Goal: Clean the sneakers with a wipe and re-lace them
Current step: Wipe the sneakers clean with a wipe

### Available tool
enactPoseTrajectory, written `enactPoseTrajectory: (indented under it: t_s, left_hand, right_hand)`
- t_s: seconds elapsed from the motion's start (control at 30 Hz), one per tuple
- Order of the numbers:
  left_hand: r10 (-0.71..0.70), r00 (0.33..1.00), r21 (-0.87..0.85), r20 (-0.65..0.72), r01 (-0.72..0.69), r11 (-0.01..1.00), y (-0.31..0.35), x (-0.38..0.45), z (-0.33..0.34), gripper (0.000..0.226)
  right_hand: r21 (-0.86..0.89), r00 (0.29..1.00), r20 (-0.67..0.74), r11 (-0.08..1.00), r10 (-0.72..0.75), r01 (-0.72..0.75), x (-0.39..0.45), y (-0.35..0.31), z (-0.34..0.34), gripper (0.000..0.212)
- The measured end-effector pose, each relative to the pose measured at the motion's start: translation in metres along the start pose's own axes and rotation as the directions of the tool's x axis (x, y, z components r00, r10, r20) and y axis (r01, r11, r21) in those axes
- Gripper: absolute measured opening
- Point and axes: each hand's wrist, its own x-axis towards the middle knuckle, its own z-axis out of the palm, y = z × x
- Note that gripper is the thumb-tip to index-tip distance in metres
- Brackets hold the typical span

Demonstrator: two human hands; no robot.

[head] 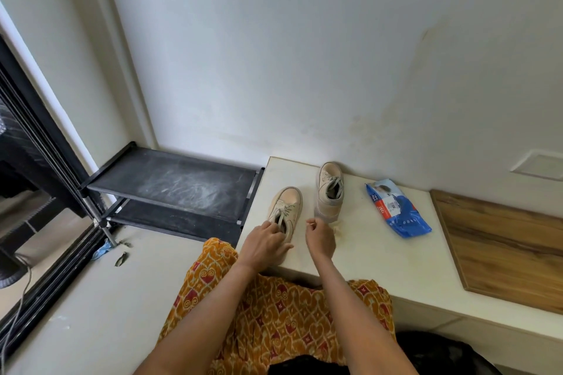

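Standing against a white wall (274, 55), a pale table (380, 253) bears sneakers (330, 189)

I see two beige sneakers standing upright on the white counter, toes toward the wall. The near sneaker (285, 210) sits by the counter's left edge, close to the front, its pale lace loose over the tongue. The far sneaker (329, 189) stands against the back edge, just right of the first, laces slack and its opening facing me. A blue wipe pack (396, 207) lies flat further right, near the back edge, angled.
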Motion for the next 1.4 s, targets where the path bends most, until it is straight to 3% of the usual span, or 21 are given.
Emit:
enactPoseTrajectory:
  t_s: [0.07, 0.2, 0.33, 0.4, 0.53, 0.63, 0.73, 0.83, 1.07, 1.2, 1.3, 1.4]
  left_hand:
    - [0.062, 0.998, 0.078, 0.032, -0.065, 0.995, 0.0, 0.002, 0.0, 0.033]
    - [0.097, 0.991, 0.146, 0.097, -0.111, 0.983, 0.001, 0.012, -0.002, 0.028]
    - [0.055, 0.997, 0.114, 0.062, -0.062, 0.992, -0.006, 0.019, -0.003, 0.025]
    - [-0.004, 0.999, 0.097, 0.041, 0.0, 0.995, -0.011, 0.019, -0.001, 0.022]
    - [-0.115, 0.993, 0.054, -0.015, 0.116, 0.992, -0.009, 0.015, 0.0, 0.013]
    - [-0.161, 0.987, 0.031, -0.028, 0.161, 0.986, -0.002, 0.013, 0.002, 0.01]
    - [-0.185, 0.983, 0.039, -0.007, 0.185, 0.982, 0.002, 0.01, 0.002, 0.013]
    - [-0.155, 0.988, 0.044, -0.008, 0.155, 0.987, 0.002, 0.009, 0.003, 0.028]
    - [-0.112, 0.994, 0.137, -0.008, 0.112, 0.984, -0.001, 0.011, 0.005, 0.031]
    - [-0.05, 0.997, 0.142, -0.056, 0.057, 0.988, 0.0, 0.007, 0.006, 0.042]
    - [-0.031, 0.998, 0.084, -0.054, 0.036, 0.996, -0.007, 0.007, 0.003, 0.039]
    - [-0.04, 0.999, 0.06, -0.028, 0.042, 0.997, -0.018, 0.007, 0.003, 0.032]
  right_hand:
    - [-0.1, 0.998, -0.015, 0.993, 0.057, -0.059, 0.013, 0.014, -0.005, 0.028]
    - [-0.318, 0.993, 0.087, 0.947, 0.077, -0.046, 0.035, 0.038, -0.016, 0.045]
    - [-0.427, 0.955, 0.28, 0.904, 0.098, 0.032, 0.052, 0.052, -0.014, 0.046]
    - [-0.463, 0.953, 0.294, 0.883, 0.071, 0.077, 0.056, 0.057, -0.012, 0.038]
    - [-0.368, 0.985, 0.169, 0.93, 0.045, 0.021, 0.05, 0.062, -0.01, 0.021]
    - [-0.047, 0.997, 0.071, 0.999, 0.005, -0.002, 0.036, 0.041, -0.003, 0.021]
    - [0.201, 0.993, 0.018, 0.974, -0.113, 0.107, 0.021, 0.002, 0.015, 0.02]
    - [0.129, 0.983, -0.014, 0.974, -0.185, 0.185, 0.009, -0.022, 0.036, 0.02]
    - [-0.106, 0.999, 0.015, 0.993, -0.047, 0.048, 0.044, -0.027, 0.041, 0.022]
    - [-0.092, 0.976, -0.086, 0.977, -0.199, 0.191, 0.014, -0.03, 0.046, 0.014]
    - [-0.145, 0.949, -0.069, 0.944, -0.307, 0.295, 0.001, -0.015, 0.044, 0.005]
    - [-0.249, 0.97, 0.006, 0.939, -0.242, 0.236, 0.026, -0.006, 0.042, 0.005]
